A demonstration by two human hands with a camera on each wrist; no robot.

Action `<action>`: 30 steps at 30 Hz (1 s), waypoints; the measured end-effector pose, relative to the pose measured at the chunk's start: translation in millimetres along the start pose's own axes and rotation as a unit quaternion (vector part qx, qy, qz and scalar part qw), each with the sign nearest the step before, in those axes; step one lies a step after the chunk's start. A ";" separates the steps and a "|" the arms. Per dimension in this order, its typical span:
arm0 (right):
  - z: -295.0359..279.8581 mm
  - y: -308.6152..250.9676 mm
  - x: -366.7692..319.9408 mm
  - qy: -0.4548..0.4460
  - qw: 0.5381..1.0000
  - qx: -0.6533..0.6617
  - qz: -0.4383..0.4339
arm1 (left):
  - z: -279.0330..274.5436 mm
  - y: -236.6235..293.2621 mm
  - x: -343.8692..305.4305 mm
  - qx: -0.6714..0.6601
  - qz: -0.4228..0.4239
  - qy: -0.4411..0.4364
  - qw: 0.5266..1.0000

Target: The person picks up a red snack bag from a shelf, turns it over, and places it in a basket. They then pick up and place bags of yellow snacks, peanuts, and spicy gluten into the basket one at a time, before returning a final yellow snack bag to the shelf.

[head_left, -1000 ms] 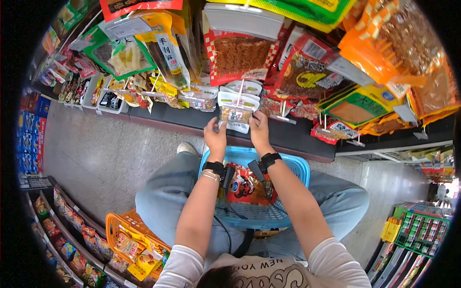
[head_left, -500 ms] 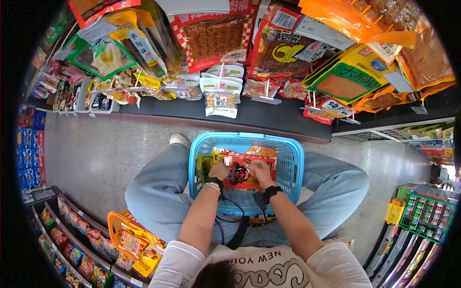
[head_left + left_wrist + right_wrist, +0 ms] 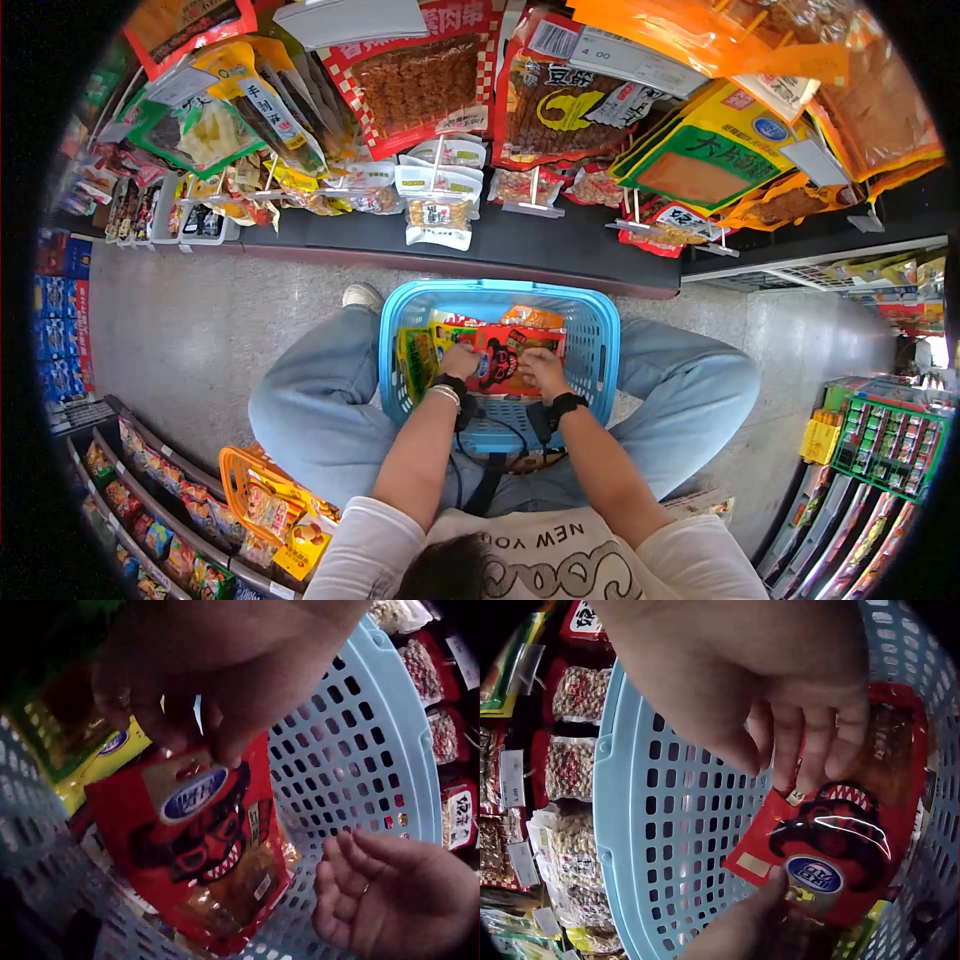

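Inside the blue basket (image 3: 500, 287) lies a red snack bag (image 3: 217, 859) printed with a dark cartoon face and a blue oval logo. My left hand (image 3: 460, 360) pinches its top end, the thumb lying on the front by the logo in the right wrist view. Over the bag's other side hovers my right hand (image 3: 542, 370), its fingers loosely bent and holding nothing. A yellow-and-green packet (image 3: 418, 362) and an orange packet (image 3: 533, 317) sit in the basket around the red bag.
The basket stands between my bent legs, before a low black shelf (image 3: 560, 245). White nut pouches (image 3: 438, 212) and large meat-snack bags (image 3: 412, 80) hang above it. An orange basket (image 3: 240, 480) of packets stands at the lower left, beside curved snack racks (image 3: 150, 470).
Both hands have come back from the nut pouch on the hook, which still hangs there, down into the blue basket. The left hand has taken hold of the red bag.
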State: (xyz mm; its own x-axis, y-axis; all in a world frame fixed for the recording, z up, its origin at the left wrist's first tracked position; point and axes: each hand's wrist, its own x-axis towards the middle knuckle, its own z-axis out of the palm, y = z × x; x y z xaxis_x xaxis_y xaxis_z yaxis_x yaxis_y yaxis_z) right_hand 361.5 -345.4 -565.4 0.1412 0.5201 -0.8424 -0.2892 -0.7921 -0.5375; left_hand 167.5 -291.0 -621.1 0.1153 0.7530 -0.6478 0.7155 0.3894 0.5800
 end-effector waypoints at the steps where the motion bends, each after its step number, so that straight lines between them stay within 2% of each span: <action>1: -0.8 0.6 1.5 0.004 1.000 -0.011 -0.004 | -7.5 4.0 8.7 -0.036 -0.001 -0.079 0.996; 2: -2.1 0.4 3.1 0.008 1.000 -0.022 -0.008 | -14.2 8.1 15.1 -0.072 -0.003 -0.158 0.985; 3: -4.7 3.3 5.8 0.013 0.999 -0.034 -0.014 | -19.7 15.3 15.7 -0.124 0.001 -0.198 0.972; 5: -14.3 36.9 37.7 0.051 0.980 -0.158 -0.107 | -28.5 40.3 8.0 -0.227 0.011 -0.277 0.934; 6: -18.9 47.1 46.9 0.072 0.961 -0.218 -0.154 | -34.3 56.6 -2.7 -0.250 -0.018 -0.267 0.930; 7: -22.8 41.1 43.0 -0.013 0.977 -0.153 -0.147 | -42.5 77.1 -20.4 -0.274 -0.047 -0.257 0.926; 9: -30.9 51.7 53.6 -0.032 0.963 -0.215 -0.163 | -68.6 124.3 -65.7 -0.302 -0.101 -0.251 0.914; 10: -31.7 50.3 49.4 -0.040 0.953 -0.246 -0.170 | -69.4 127.2 -75.0 -0.349 -0.100 -0.249 0.898; 11: -35.8 49.8 43.3 -0.140 0.968 -0.146 -0.148 | -70.1 129.0 -83.4 -0.394 -0.098 -0.247 0.880; 14: -20.3 -1.0 -37.3 -0.109 0.957 -0.216 -0.160 | -73.4 136.6 -107.0 -0.487 -0.076 -0.260 0.830; 15: -23.6 5.0 -25.5 -0.134 0.932 -0.264 -0.209 | -75.0 140.6 -114.9 -0.504 -0.062 -0.266 0.819; 18: -19.3 -3.1 -30.6 -0.194 0.931 -0.157 -0.266 | -91.0 164.4 -153.1 -0.555 -0.031 -0.265 0.788; 19: -18.3 -19.0 -49.4 -0.245 0.935 -0.114 -0.228 | -96.7 170.8 -164.0 -0.576 -0.010 -0.254 0.777; 22: -13.1 -61.9 -127.5 -0.261 0.860 -0.319 -0.300 | -110.7 183.9 -181.6 -0.650 0.044 -0.228 0.724; 23: -9.9 -58.9 -129.6 -0.241 0.857 -0.294 -0.347 | -117.2 190.5 -189.5 -0.670 0.053 -0.223 0.706; 24: -3.6 -60.0 -134.8 -0.214 0.873 -0.215 -0.381 | -123.0 196.6 -196.5 -0.690 0.063 -0.219 0.687; 26: 9.8 -63.5 -143.0 -0.158 0.883 -0.051 -0.439 | -129.0 208.0 -208.9 -0.692 0.081 -0.229 0.680; 27: 13.7 -69.2 -143.4 -0.143 0.854 -0.031 -0.499 | -130.5 215.0 -218.1 -0.698 0.099 -0.225 0.673; 29: 6.5 -66.1 -129.5 -0.130 0.883 -0.034 -0.450 | -131.5 218.5 -221.1 -0.714 0.118 -0.234 0.650; 30: 6.0 -70.9 -135.5 -0.122 0.897 -0.035 -0.424 | -134.6 222.3 -226.3 -0.692 0.152 -0.209 0.674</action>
State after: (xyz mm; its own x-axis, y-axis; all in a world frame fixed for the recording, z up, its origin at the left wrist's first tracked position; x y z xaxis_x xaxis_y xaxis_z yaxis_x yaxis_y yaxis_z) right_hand 357.2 -357.8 -412.9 0.0679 0.9926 -0.1005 -0.1144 -0.0923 -0.9891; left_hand 207.7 -303.5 -279.1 0.5018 0.8073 -0.3107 -0.6801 0.5901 0.4350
